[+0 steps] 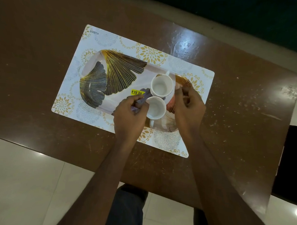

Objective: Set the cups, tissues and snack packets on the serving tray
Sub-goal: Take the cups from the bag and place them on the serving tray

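A serving tray (122, 71) printed with dark and gold ginkgo leaves lies on a patterned placemat (96, 39). Two empty white cups stand upright on the tray's right part: the far cup (161, 86) with its handle pointing away, and the near cup (155, 107) with its handle pointing toward me. My left hand (130, 116) sits at the near cup's left side, fingers loosely curled, fingertips at its wall. To the right of the cups, my right hand (187, 105) hovers with loosely curled fingers, holding nothing. No tissues or snack packets are in view.
The placemat lies on a brown, scuffed table (231, 99). A yellow price sticker (136, 92) is stuck on the tray beside the cups. The tray's left half holds nothing. A tiled floor shows below the table's near edge.
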